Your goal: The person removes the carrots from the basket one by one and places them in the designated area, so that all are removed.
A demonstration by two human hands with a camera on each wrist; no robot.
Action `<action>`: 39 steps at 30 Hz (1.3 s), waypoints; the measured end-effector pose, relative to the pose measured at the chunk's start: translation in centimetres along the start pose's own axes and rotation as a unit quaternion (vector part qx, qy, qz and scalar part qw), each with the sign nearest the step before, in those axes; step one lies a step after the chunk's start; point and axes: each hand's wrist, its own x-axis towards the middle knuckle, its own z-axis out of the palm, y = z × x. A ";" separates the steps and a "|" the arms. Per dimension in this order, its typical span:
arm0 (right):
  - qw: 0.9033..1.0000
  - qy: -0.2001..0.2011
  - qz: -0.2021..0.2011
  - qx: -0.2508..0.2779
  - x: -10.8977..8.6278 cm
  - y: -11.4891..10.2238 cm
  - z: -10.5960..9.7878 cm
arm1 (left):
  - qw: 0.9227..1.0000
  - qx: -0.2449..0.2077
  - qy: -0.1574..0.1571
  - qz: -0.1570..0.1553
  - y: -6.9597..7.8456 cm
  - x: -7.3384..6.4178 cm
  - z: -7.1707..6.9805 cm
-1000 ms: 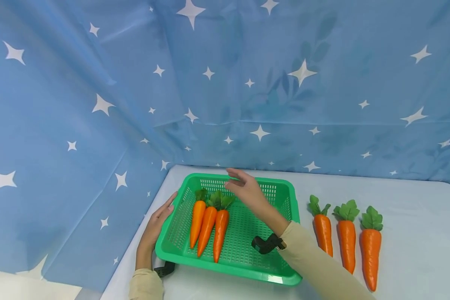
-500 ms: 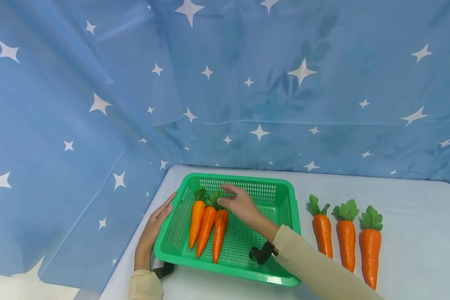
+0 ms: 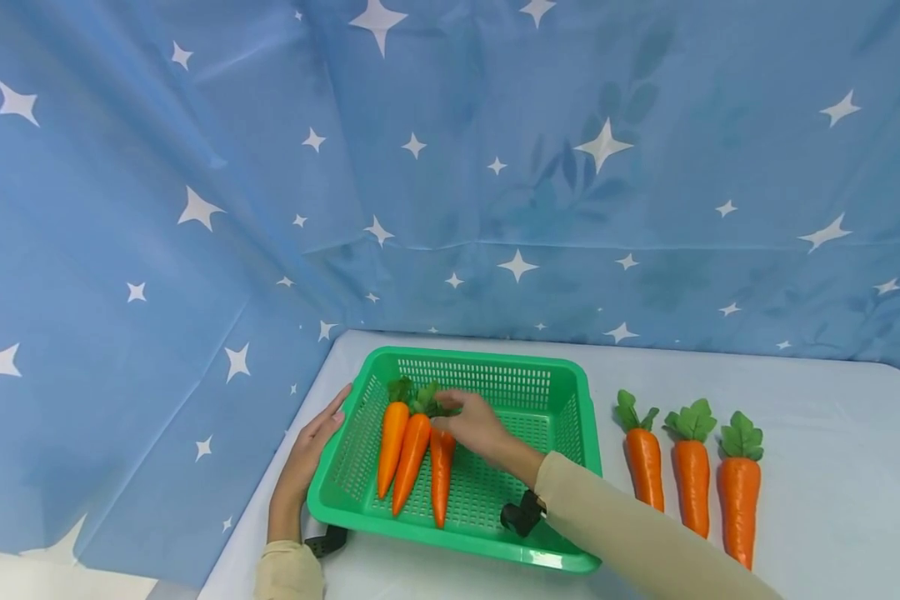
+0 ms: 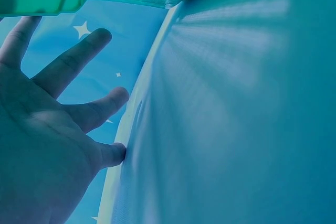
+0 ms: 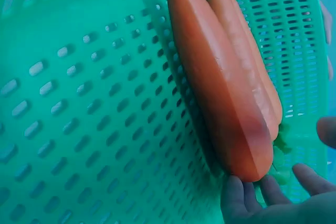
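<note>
Holds the right hand [image 3: 478, 427] down inside the green basket [image 3: 420, 529], at the leafy end of the rightmost carrot [image 3: 441, 485] in there. Touches that end with loosely bent fingers [image 5: 234, 199] — relaxed rather than clenched, with the thumb [image 5: 328, 131] apart from it. Rests the left hand [image 3: 307, 457] against the basket's left side, fingers straight and spread, released. Just left of the touched carrot, also in the basket, two more carrots [image 3: 412, 465], narrow tips toward the person. To the basket's right, on the white surface [image 3: 832, 467], three further carrots [image 3: 739, 504] in a row, well apart from the basket's contents, leaves [image 3: 741, 435] pointing away — lower ends partly hidden by the right sleeve [image 3: 630, 533]. Behind, blue cloth [image 3: 450, 208] with pale stars.
</note>
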 end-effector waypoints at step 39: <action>0.998 -0.023 0.008 -0.050 0.2 0.9 0.9 | 1.000 -0.020 -0.010 0.019 -0.2 0.1 0.0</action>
